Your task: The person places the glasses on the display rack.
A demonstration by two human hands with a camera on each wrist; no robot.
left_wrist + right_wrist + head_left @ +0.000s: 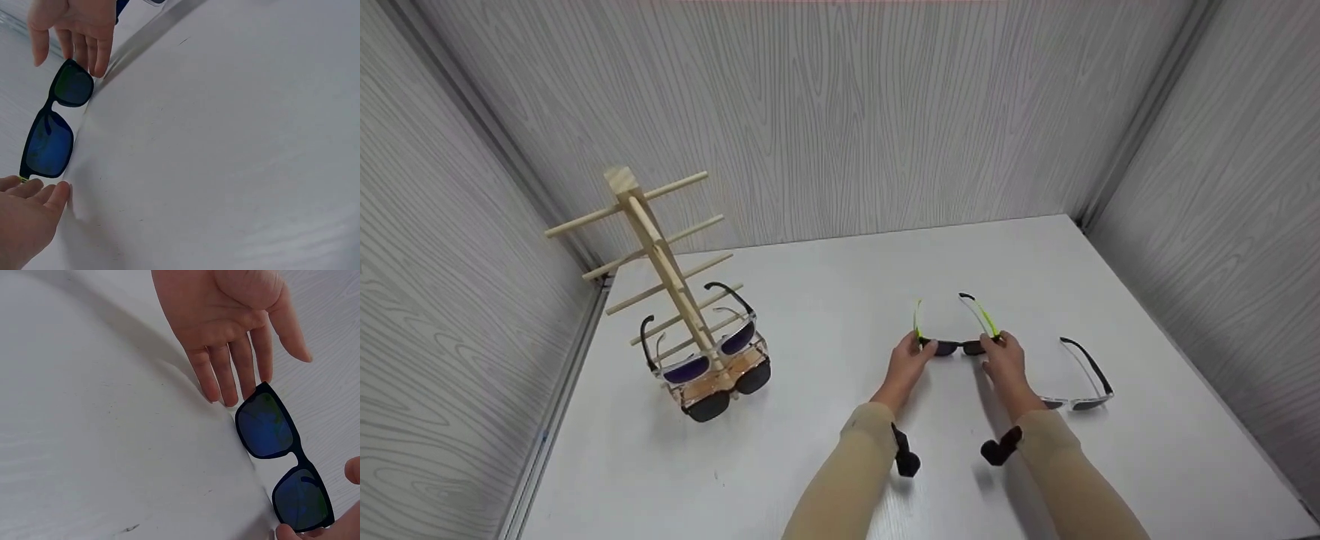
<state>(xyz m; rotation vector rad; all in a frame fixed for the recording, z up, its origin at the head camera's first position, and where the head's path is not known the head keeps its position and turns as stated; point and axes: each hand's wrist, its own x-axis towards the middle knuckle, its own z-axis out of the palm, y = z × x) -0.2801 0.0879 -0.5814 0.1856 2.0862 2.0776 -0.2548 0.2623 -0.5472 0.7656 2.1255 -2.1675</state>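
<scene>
I've got the shades (947,349) between both hands, right of centre over the table (825,315), dark front toward the person, yellow-green temples (985,318) unfolded and pointing away; right one has a black tip. Can't tell from my feeds whether the frame sits on the table or is slightly raised. Left hand (906,363) is at the left end, fingertips touching near the hinge, thumb standing off the fingers in the right wrist view. Right hand (1006,361) is at the other end, fingers nearly straight with tips against the corner, thumb spread clear of the frame. So neither is clenched: both loose, fingertip contact only as far as I see. Both wrist views give me the lenses as blue-green. Just beside the right forearm, the clear pair (1087,404) lies on the table, one black-tipped temple showing, its left part hidden by that arm. Well apart on the left, I see the wooden rack (664,259), leaning in view, pegs (676,184) out both sides. Low on it hangs the white pair (688,370), purple lenses, black temple tips; right below it, the dark pair (754,377). Tan sleeves (844,480), black wrist mount (907,459) on each. Grey wood-grain wall (810,112) behind.
</scene>
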